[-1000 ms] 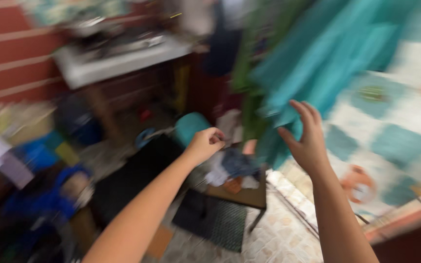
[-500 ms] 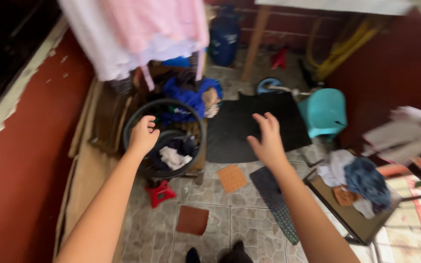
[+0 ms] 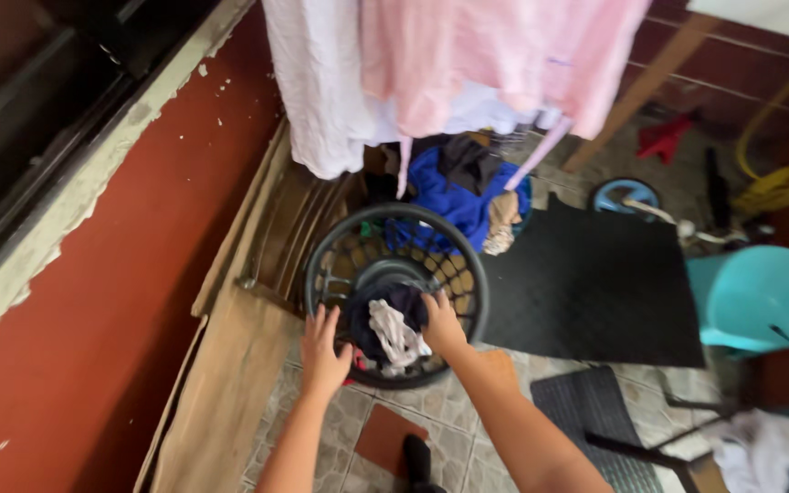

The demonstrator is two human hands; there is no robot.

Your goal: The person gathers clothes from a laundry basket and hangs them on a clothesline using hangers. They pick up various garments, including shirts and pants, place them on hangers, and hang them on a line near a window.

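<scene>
The bottom of the round dark laundry basket is covered by the clothes in it, and its near rim is partly hidden behind both hands. The person's arms are cut off at the lower edge of the frame, and a dark shoe tip shows only in part there. At the lower right, a pile of pale cloth runs out of the frame.

The basket stands at the frame's centre, close to a leaning cardboard sheet on its left and a black floor mat on its right. Pink and white hanging garments drop from the top edge to just above it, and a blue heap of clothes presses against its far side. Bare tile shows only below the basket.

The left hand lies on the basket's near rim, fingers spread open. The right hand reaches inside, its fingers curled onto the dark garment beside a white crumpled cloth; whether the grip is firm cannot be made out.
</scene>
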